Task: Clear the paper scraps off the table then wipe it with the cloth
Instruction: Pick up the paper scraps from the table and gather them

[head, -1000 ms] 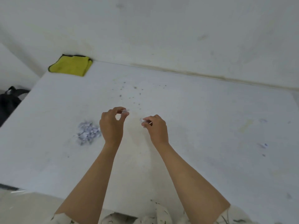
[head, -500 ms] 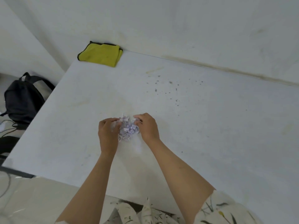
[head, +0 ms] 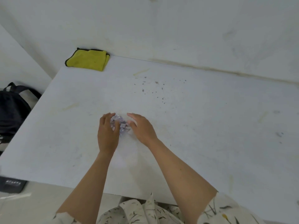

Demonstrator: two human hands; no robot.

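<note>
Cupping paper scraps (head: pixel 120 125) | left hand (head: pixel 106 135), right hand (head: pixel 142 128) | fingers apparently curved, together

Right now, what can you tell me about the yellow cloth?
The yellow cloth lies folded flat at the table's far left corner, against the wall. It looks like soft microfibre with a dark stitched border, its layered fold edges showing on the right side. Neither hand touches it; both are at the paper scraps, well nearer the person.
</note>
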